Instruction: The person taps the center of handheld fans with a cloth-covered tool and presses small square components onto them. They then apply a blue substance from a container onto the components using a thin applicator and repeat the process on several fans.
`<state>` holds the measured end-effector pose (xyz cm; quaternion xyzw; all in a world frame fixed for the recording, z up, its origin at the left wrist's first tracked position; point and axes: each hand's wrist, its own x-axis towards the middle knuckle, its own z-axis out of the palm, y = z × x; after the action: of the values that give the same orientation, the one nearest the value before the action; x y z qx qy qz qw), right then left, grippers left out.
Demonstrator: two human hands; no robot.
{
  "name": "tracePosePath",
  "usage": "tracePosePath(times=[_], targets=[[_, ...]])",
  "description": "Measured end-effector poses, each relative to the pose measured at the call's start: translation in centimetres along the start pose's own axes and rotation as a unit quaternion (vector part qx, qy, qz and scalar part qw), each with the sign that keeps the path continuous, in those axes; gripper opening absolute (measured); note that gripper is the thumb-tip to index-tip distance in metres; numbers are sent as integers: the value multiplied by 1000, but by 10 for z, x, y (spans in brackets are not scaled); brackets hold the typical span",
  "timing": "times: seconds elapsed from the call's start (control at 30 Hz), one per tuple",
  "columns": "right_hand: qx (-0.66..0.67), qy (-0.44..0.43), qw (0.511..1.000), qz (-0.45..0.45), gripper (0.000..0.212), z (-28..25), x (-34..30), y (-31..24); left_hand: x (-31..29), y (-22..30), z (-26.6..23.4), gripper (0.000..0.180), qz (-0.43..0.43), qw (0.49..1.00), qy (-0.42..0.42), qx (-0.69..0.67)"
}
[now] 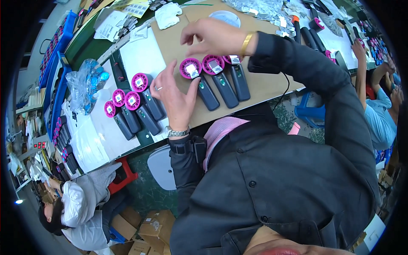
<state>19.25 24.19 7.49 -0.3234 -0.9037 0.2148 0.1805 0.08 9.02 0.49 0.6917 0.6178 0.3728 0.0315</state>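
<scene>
Three handheld fans with magenta round heads and dark grey handles lie on the brown board: the left fan (206,93), the middle fan (225,90) and the right fan (240,83). Small silvery-white squares sit on their heads. My left hand (174,95) is open beside the left fan, thumb and fingers spread near its head. Above the fans hovers my right hand (216,38), fingers loosely bent and apart, with nothing visible in them. Its wrist partly hides the right fan's head. Several similar fans (148,102) lie to the left.
A clear plastic bag (87,85) lies at the left, near blue trays (63,80). At the back are a white cloth (168,15), a round white dish (225,18) and scattered silvery pieces (278,21). People work at the left and far right. A red stool (124,176) stands below the table.
</scene>
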Motion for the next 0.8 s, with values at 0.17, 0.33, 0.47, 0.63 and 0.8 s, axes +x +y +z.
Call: tracePosePath(times=[0.17, 0.33, 0.47, 0.63, 0.8], targets=[[15, 125, 992, -21, 28, -56, -76, 1, 8, 14, -9, 72, 34, 997, 49, -58], [-40, 160, 985, -42, 24, -33, -130, 3, 19, 47, -1, 66, 74, 996, 1, -52], [-92, 161, 982, -40, 25, -12, -138, 2, 31, 67, 15, 65, 98, 993, -46, -48], [-132, 166, 976, -46, 27, -7, -133, 9, 40, 76, 28, 72, 118, 989, -88, -18], [-151, 177, 968, -97, 24, -15, -125, 17, 46, 78, 38, 81, 130, 987, -95, 1]])
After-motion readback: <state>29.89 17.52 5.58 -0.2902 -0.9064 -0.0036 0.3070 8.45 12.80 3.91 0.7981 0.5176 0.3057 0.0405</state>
